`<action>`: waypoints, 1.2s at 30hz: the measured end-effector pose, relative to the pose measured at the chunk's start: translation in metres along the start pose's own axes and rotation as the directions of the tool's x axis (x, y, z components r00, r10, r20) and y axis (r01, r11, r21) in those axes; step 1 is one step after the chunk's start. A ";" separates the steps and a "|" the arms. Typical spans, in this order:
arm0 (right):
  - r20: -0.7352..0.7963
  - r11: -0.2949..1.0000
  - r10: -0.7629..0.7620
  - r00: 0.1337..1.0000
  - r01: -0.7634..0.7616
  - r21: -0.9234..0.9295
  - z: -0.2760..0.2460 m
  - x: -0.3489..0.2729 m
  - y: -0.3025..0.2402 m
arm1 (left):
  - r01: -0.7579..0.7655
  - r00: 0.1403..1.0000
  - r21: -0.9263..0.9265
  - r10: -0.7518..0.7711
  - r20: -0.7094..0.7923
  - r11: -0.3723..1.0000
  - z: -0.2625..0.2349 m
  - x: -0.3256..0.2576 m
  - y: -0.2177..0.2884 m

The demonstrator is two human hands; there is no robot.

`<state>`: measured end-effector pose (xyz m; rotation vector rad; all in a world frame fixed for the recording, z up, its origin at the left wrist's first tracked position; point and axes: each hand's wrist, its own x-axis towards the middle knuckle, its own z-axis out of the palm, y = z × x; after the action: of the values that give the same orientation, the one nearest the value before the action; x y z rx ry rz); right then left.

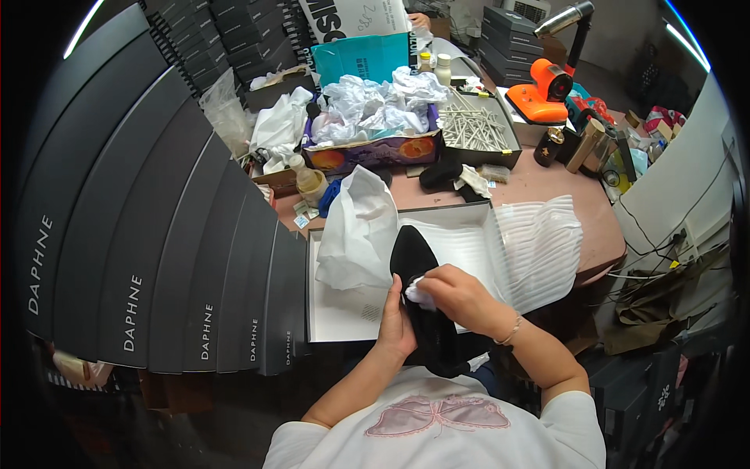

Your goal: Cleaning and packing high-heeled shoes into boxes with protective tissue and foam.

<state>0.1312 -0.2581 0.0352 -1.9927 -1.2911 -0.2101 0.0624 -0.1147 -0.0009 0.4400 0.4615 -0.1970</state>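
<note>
A black shoe (412, 252) with a pointed toe is held upright before my chest, toe pointing away from me. My left hand (397, 324) grips its left side, thumb along the edge. With pinched fingers, my right hand (462, 298) has a crumpled white wad (419, 293) at the shoe's opening; whether it is paper or cloth I cannot tell. Beneath and beyond the shoe lies an open shoebox (312, 301), grey outside and white inside. White tissue paper (355, 227) stands up in its left part, and a ribbed white foam sheet (539, 246) hangs over its right side.
Dark grey shoeboxes (168, 234) rise in a tall stack close on my left. Behind the open box stand a purple carton (371, 154) of crumpled white paper, a tray of white sticks (473, 125), a squat bottle (310, 186), another black shoe (440, 176) and an orange device (539, 98).
</note>
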 end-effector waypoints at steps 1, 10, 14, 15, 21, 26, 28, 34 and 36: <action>-0.010 0.996 -0.003 1.000 0.002 -0.094 0.005 -0.003 0.004 | -0.006 1.000 0.004 0.006 0.022 1.000 0.000 -0.002 -0.001; 0.134 0.914 0.358 0.924 -0.318 -0.250 0.006 -0.004 -0.022 | -0.024 1.000 0.022 0.024 0.021 0.999 -0.021 0.011 -0.017; 0.122 0.936 0.228 0.966 -0.183 -0.300 0.009 -0.011 -0.018 | -0.016 0.999 0.018 0.016 0.033 1.000 -0.012 0.003 -0.018; 0.054 0.942 0.165 0.985 -0.141 -0.304 0.014 -0.014 -0.013 | -0.025 0.999 0.029 0.024 0.028 0.999 -0.015 0.004 -0.020; -0.030 0.935 -0.081 0.996 0.065 -0.350 0.017 -0.009 0.011 | -0.015 0.997 0.045 0.012 0.071 0.999 -0.017 0.009 -0.022; -0.110 0.948 0.198 0.974 -0.219 -0.230 0.002 -0.007 -0.004 | -0.031 0.997 0.120 0.022 0.080 0.992 -0.014 0.000 -0.023; -0.146 0.905 0.425 0.893 -0.423 0.043 0.002 -0.007 0.004 | -0.062 0.994 0.233 0.040 0.098 0.970 -0.006 -0.007 -0.029; 0.051 0.902 0.392 0.918 -0.395 0.175 -0.004 -0.012 0.025 | -0.122 0.982 0.393 0.053 0.181 0.912 -0.013 -0.020 -0.057; 0.136 0.810 0.405 0.904 -0.424 0.404 -0.016 -0.006 0.021 | -0.134 0.976 0.460 0.036 0.216 0.878 -0.016 -0.026 -0.056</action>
<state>0.1496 -0.2780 0.0335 -1.8392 -0.8008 0.3083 0.0176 -0.1550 -0.0213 0.9120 0.1872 -0.2669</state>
